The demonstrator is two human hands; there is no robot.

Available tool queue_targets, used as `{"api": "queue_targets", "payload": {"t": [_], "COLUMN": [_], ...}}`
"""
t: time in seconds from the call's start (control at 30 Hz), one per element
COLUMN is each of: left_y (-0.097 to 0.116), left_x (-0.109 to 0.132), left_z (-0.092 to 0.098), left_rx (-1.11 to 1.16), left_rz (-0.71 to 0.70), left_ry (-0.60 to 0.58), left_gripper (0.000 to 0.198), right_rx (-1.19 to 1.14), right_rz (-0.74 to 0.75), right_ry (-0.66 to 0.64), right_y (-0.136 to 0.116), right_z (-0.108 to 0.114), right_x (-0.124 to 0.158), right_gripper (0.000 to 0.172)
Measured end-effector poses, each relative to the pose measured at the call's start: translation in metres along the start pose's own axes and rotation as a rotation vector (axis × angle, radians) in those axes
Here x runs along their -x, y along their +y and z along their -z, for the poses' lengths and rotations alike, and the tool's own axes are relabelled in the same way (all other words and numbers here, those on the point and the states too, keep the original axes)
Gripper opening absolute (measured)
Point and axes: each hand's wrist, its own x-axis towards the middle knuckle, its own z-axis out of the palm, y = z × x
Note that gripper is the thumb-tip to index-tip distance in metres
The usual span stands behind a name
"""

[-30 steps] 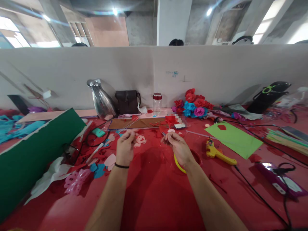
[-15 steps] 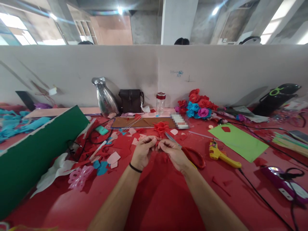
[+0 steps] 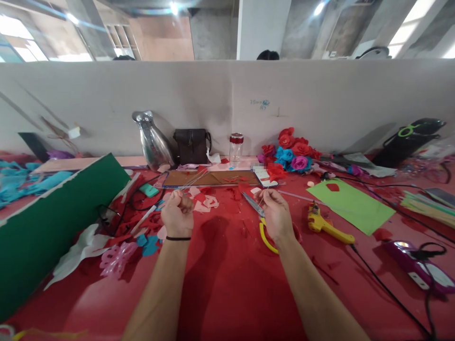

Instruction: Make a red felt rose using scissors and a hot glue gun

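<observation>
My right hand (image 3: 277,213) is closed in a pinch on the thin wire stem of a red paper flower (image 3: 276,171), whose head sits just beyond the fingers. Under that hand lie scissors (image 3: 269,238) with red and yellow handles, their blades pointing away from me. My left hand (image 3: 178,214), with a dark band at the wrist, is curled closed at the near edge of a brown board (image 3: 222,178). Thin wires (image 3: 195,179) lie on the board just beyond it. What the left fingers hold, if anything, is hidden.
A yellow glue gun (image 3: 329,227) and green sheet (image 3: 355,206) lie to the right. Finished paper flowers (image 3: 293,154), a glass jar (image 3: 236,150), black bag (image 3: 192,147) and steel jug (image 3: 152,144) stand behind. Paper scraps (image 3: 147,245) and a green panel (image 3: 64,227) are left.
My hands, earlier together at the flower, have moved apart. The right hand has carried the red flower right; the left hand has gone left to the wires.
</observation>
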Motion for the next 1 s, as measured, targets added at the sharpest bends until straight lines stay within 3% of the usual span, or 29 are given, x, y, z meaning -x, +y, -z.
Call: {"api": "queue_targets", "payload": {"t": [0.1, 0.2, 0.23, 0.3, 0.33, 0.43, 0.5, 0.63, 0.73, 0.83, 1.0], "left_y": [-0.013, -0.026, -0.029, -0.033, -0.035, -0.039, -0.040, -0.036, -0.033, -0.033, -0.033], "left_x": [0.012, 0.029, 0.033, 0.037, 0.038, 0.036, 0.035, 0.038, 0.041, 0.044, 0.047], "left_z": [-0.012, -0.024, -0.027, -0.029, -0.029, -0.027, -0.027, -0.030, -0.033, -0.034, -0.034], "left_rx": [-0.196, -0.545, -0.645, -0.793, -0.839, -0.832, -0.718, -0.475, -0.403, -0.349, -0.200], "left_rz": [0.030, 0.167, 0.150, 0.069, 0.040, 0.071, 0.166, 0.238, 0.219, 0.282, 0.416], "left_ry": [-0.143, -0.485, -0.599, -0.700, -0.688, -0.518, -0.456, -0.425, -0.409, -0.466, -0.474], "left_gripper": [0.026, 0.018, 0.012, 0.027, 0.030, 0.012, 0.025, 0.046, 0.035, 0.028, 0.021], "right_rx": [-0.021, 0.054, 0.079, 0.102, 0.102, 0.088, 0.081, 0.124, 0.173, 0.154, 0.050], "right_rz": [-0.077, -0.095, -0.090, -0.076, -0.069, -0.062, -0.076, -0.114, -0.138, -0.178, -0.271], "right_ry": [-0.120, -0.166, -0.159, -0.131, -0.117, -0.107, -0.114, -0.145, -0.216, -0.307, -0.243], "right_y": [0.001, 0.003, 0.004, 0.004, 0.004, 0.004, 0.005, 0.006, 0.008, 0.011, 0.014], "right_z": [-0.005, -0.008, -0.008, -0.006, -0.005, -0.004, -0.005, -0.010, -0.016, -0.021, -0.024], "right_x": [0.006, 0.009, 0.009, 0.008, 0.007, 0.005, 0.005, 0.010, 0.015, 0.021, 0.025], "right_gripper": [0.020, 0.020, 0.021, 0.022, 0.022, 0.023, 0.023, 0.023, 0.022, 0.023, 0.026]}}
